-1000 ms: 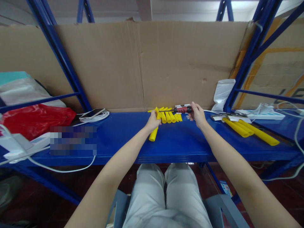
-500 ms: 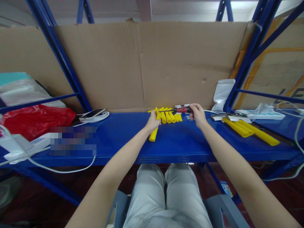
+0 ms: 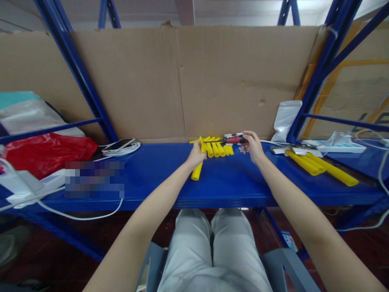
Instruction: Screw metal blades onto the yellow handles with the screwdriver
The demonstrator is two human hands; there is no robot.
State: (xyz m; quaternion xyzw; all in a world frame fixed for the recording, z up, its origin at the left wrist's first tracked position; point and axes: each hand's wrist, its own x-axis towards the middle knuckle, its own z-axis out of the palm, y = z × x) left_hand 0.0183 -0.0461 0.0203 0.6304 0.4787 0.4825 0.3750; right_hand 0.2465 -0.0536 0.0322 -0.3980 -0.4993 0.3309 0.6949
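My left hand is closed round a yellow part with a tube-shaped handle that points down toward the front of the blue table. My right hand grips the end of a red and black screwdriver, held level, its shaft reaching left to the yellow part by my left fingers. Where exactly the tip sits is too small to tell. Several yellow tubes lie in a row just behind and right of my left hand. Small metal pieces lie beside my right fingers.
Longer yellow tubes with metal parts lie on the right, near a white power strip. A phone on coiled white cable and a red bag are at left. A cardboard sheet stands behind the table.
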